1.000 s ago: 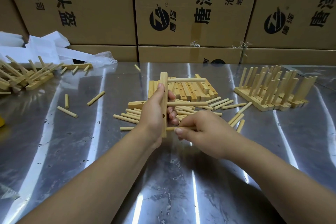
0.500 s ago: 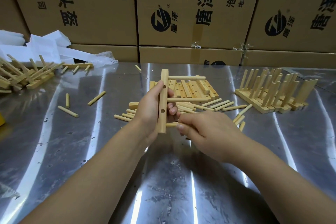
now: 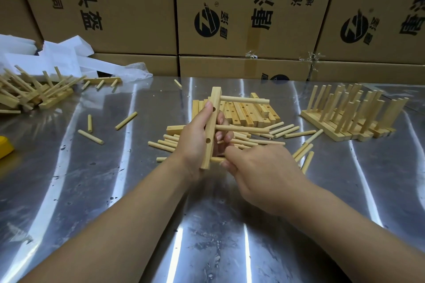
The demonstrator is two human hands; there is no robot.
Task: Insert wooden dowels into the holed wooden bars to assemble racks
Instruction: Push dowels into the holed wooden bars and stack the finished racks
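My left hand (image 3: 195, 142) grips the bar (image 3: 210, 131) nearly upright; my right hand (image 3: 259, 172), just right of it, pinches a dowel (image 3: 217, 159) lying crosswise, tip at the bar's lower end.

Cardboard boxes (image 3: 128, 7): lining the tabletop's (image 3: 69, 190) far edge.
White wrapping (image 3: 62, 57): lying at far-left corner.
Yellow object (image 3: 4, 147): sitting at left edge.

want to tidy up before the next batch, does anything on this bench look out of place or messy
Yes. The heap of racks at the far left is tangled, with dowels pointing every way, unlike the upright racks standing in neat rows on the right. A few stray dowels lie scattered on the metal table near that heap.
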